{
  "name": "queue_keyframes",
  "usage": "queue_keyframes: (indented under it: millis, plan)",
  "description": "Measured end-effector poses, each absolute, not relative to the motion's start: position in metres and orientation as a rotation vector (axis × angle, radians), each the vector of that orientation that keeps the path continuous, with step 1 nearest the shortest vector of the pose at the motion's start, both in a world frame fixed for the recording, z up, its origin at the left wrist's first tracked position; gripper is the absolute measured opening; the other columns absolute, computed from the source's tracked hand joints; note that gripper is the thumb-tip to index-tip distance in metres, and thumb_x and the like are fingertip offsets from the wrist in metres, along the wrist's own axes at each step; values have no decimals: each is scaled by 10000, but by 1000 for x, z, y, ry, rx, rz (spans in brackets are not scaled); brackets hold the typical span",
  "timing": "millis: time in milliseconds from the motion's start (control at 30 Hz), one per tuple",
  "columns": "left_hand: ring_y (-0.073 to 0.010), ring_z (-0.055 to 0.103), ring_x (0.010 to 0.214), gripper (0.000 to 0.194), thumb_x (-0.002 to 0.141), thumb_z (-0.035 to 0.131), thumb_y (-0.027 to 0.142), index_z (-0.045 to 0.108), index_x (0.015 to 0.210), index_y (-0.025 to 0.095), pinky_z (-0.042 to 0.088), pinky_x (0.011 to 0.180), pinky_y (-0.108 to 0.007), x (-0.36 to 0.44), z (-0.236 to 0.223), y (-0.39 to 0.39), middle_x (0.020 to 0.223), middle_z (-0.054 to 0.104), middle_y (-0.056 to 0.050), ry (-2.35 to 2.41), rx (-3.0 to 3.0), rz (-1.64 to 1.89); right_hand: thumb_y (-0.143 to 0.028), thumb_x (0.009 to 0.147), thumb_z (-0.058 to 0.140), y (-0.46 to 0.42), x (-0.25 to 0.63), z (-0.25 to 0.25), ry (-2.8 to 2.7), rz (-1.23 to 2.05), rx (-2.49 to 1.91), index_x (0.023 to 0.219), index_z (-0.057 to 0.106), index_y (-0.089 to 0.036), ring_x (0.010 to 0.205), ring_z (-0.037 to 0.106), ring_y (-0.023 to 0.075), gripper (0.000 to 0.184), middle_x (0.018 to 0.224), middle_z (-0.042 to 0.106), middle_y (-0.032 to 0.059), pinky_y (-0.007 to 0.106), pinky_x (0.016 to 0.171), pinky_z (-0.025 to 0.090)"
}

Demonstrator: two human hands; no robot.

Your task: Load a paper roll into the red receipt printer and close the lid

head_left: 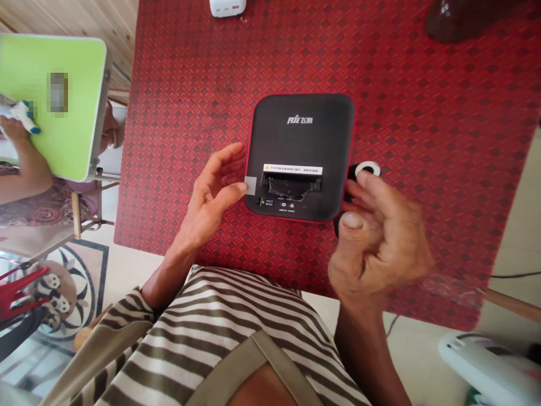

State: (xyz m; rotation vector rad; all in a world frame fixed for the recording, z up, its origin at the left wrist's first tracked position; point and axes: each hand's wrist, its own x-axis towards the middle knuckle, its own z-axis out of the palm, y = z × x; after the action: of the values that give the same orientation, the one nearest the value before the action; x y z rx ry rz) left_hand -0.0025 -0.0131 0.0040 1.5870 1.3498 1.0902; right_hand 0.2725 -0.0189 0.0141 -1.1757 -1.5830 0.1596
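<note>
A black label or receipt printer point(302, 146) with a red edge and FEIE lettering lies on the patterned red table. A dark, ragged-edged piece covers its slot point(291, 186), below a white warning strip point(292, 169). My left hand point(215, 192) is at the printer's left side, fingers apart, thumb tip at a pale translucent tab point(251, 185) on its edge. To the right of the printer, my right hand point(380, 237) is curled around a small dark object with a white ring-shaped end point(368, 168), like a roll. Its fingers and thumb hide most of that object.
A white device point(227, 7) sits at the table's point(190, 84) far edge, and a dark brown item point(452, 20) at the upper right. At left stands a green table point(80, 129), where another person's arm point(27, 152) rests. A pale appliance point(486, 361) is at the lower right.
</note>
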Motion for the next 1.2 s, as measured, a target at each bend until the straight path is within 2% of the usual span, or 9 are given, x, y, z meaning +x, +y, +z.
queue_keyframes:
  millis: [133, 267, 367, 533, 667, 800, 967, 1100, 1200]
  plan:
    - [-328, 871, 1536, 537, 1326, 609, 402, 532, 1858, 428, 788, 1163, -558, 2, 18, -18, 1784, 828, -92, 1388, 1647, 1033, -527, 1200, 820, -29, 261, 5, -1469, 186, -1261, 1698, 890, -336, 1006, 1004, 414, 537, 1283, 999, 165, 484, 723, 816]
    - [-327, 881, 1508, 575, 1272, 684, 294, 568, 1822, 414, 785, 1193, -568, 5, 26, -16, 1724, 859, -64, 1463, 1616, 976, -551, 1195, 834, -32, 259, 4, -1432, 235, -1271, 1693, 885, -299, 850, 978, 369, 560, 1239, 1005, 171, 444, 670, 779]
    - [-328, 870, 1547, 511, 1256, 704, 328, 636, 1757, 401, 789, 1232, -565, 7, 30, -14, 1711, 868, -45, 1451, 1515, 1009, -568, 1191, 843, -34, 262, 5, -1424, 239, -1271, 1691, 886, -292, 893, 990, 370, 573, 1238, 1006, 161, 442, 696, 795]
    - [-389, 871, 1557, 431, 1146, 855, 410, 799, 1569, 470, 775, 1294, -642, 13, 37, -12, 1619, 918, 24, 1380, 1254, 1137, -555, 1225, 829, -42, 267, 12, -1413, 463, -1316, 1744, 849, -316, 1101, 1017, 338, 572, 1394, 999, 114, 460, 888, 867]
    - [-416, 866, 1553, 406, 1097, 895, 458, 846, 1500, 474, 759, 1291, -663, 18, 43, -10, 1575, 936, 24, 1368, 1152, 1154, -536, 1192, 878, -44, 267, 14, -1358, 506, -1248, 1730, 867, -343, 1005, 1018, 300, 572, 1379, 1009, 100, 403, 858, 868]
    - [-428, 850, 1570, 400, 1081, 895, 547, 845, 1473, 485, 748, 1277, -673, 23, 41, -9, 1566, 932, 26, 1406, 1103, 1161, -538, 1180, 878, -42, 266, 12, -1342, 525, -1243, 1728, 870, -370, 986, 1020, 316, 573, 1378, 1009, 101, 431, 838, 876]
    - [-462, 842, 1544, 456, 1113, 882, 642, 813, 1519, 447, 748, 1219, -708, 26, 34, -9, 1594, 927, -26, 1410, 1116, 1178, -590, 1165, 883, -43, 265, 12, -1309, 540, -1262, 1715, 875, -410, 914, 1009, 319, 579, 1374, 1010, 96, 459, 815, 874]
    - [-415, 866, 1511, 416, 1132, 860, 601, 805, 1519, 461, 769, 1201, -674, 29, 30, -10, 1600, 924, -7, 1451, 1107, 1189, -616, 1179, 859, -44, 262, 15, -1273, 560, -1274, 1705, 875, -433, 980, 1017, 332, 557, 1367, 1012, 89, 477, 850, 873]
    - [-392, 874, 1512, 424, 1119, 836, 484, 788, 1536, 421, 760, 1250, -671, 32, 28, -9, 1591, 926, -15, 1425, 1081, 1219, -623, 1186, 847, -44, 260, 14, -1268, 549, -1271, 1699, 875, -408, 989, 1016, 344, 557, 1359, 1012, 102, 505, 867, 871]
